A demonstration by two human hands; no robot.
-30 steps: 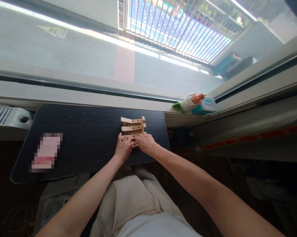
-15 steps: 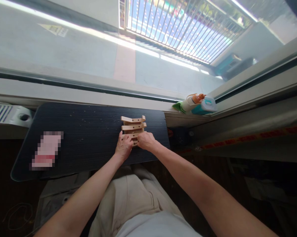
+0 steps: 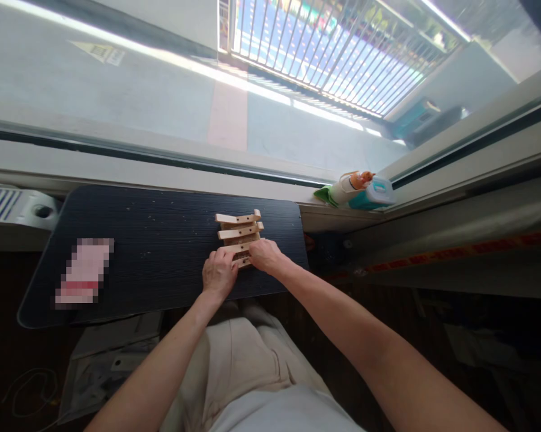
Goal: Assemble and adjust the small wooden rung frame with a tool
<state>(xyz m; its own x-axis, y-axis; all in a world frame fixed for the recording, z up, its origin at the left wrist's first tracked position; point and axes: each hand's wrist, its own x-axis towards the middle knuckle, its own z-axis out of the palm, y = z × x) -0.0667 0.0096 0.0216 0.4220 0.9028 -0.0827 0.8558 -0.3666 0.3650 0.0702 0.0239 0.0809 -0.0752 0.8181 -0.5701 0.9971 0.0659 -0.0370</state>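
Note:
A small pale wooden slatted piece (image 3: 241,233), with several crossbars that have upturned ends and dark dots, lies on the dark table. My left hand (image 3: 219,273) is closed on the near left end of its crossbars, the fingertips curled over the wood. At the near right end, my right hand (image 3: 265,255) is closed on the same piece with its fingers folded. Both hands hide parts of the two nearest crossbars. The far crossbars show fully, pointing away from me.
The dark wood-grain table (image 3: 162,240) stands against the window sill. A blurred pink-and-white rectangle (image 3: 85,270) lies at its left. On the sill at right are a bottle with an orange top (image 3: 351,185) and a teal container (image 3: 376,193). A white slotted unit (image 3: 22,207) sits beyond the left edge.
My left hand has shifted left and slightly down along the near crossbars. The wooden piece has moved slightly left at its far end. My right hand stays nearly in place.

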